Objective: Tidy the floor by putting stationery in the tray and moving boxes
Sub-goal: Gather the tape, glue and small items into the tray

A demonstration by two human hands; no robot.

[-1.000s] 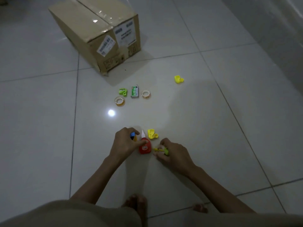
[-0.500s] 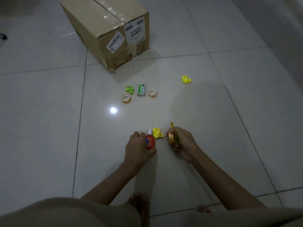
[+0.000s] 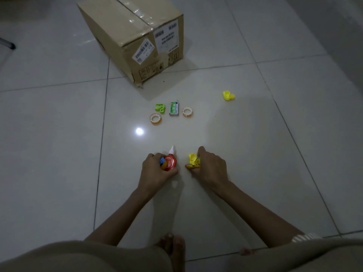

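My left hand (image 3: 155, 173) is closed around a red glue bottle (image 3: 170, 162) with a white tip, plus a small blue and orange piece (image 3: 162, 161). My right hand (image 3: 211, 167) grips a yellow sharpener (image 3: 192, 159) together with other small yellow items, low over the floor. Farther out on the tiles lie a green sharpener (image 3: 160, 108), a green staple box (image 3: 174, 108), two tape rolls (image 3: 155, 118) (image 3: 187, 111) and a second yellow sharpener (image 3: 228, 95). A taped cardboard box (image 3: 135, 36) stands beyond them. No tray is in view.
White glossy floor tiles (image 3: 255, 144) spread all around, with a lamp glare (image 3: 139, 131) in the middle. My knees and bare feet (image 3: 172, 246) fill the bottom edge. A dark leg of some object (image 3: 7, 44) shows at the far left.
My right hand has closed over the yellow sharpener that lay beside the glue bottle. My left hand still holds the glue bottle. The view has shifted slightly.
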